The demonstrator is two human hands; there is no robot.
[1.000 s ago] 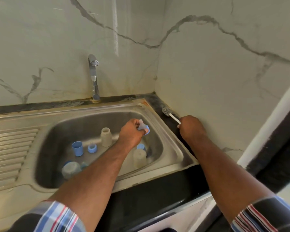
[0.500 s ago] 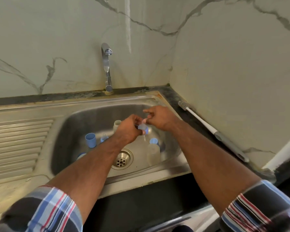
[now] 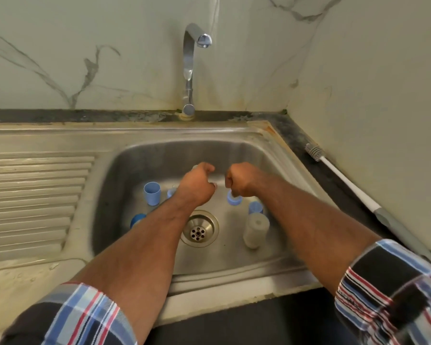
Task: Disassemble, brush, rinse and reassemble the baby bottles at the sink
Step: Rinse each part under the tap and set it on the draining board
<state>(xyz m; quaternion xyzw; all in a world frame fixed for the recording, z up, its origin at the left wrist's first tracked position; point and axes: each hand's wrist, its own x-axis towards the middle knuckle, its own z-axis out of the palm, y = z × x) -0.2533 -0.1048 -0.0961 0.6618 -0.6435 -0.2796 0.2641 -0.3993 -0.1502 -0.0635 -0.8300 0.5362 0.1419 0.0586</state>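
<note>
Over the steel sink (image 3: 139, 155) my two hands are curled side by side, a small gap between them. My right hand (image 3: 243, 179) grips a blue screw ring (image 3: 234, 198) that shows below its fingers. My left hand (image 3: 197, 186) pinches a small pale piece at its fingertips, which looks like the clear teat and is mostly hidden. On the sink floor a translucent bottle (image 3: 256, 230) stands at the right with a blue collar (image 3: 255, 207) behind it. A blue cap (image 3: 151, 193) stands at the left, and another blue part (image 3: 138, 219) lies nearer me.
The bottle brush (image 3: 346, 181) lies on the dark counter along the right wall. The tap (image 3: 190, 70) rises behind the sink with no water running. The drain (image 3: 199, 231) sits mid-basin. The ribbed draining board (image 3: 35, 195) lies to the left.
My right hand left the brush on the counter and came to the teat and ring held in my left hand. The hands have now pulled apart, the ring in the right.
</note>
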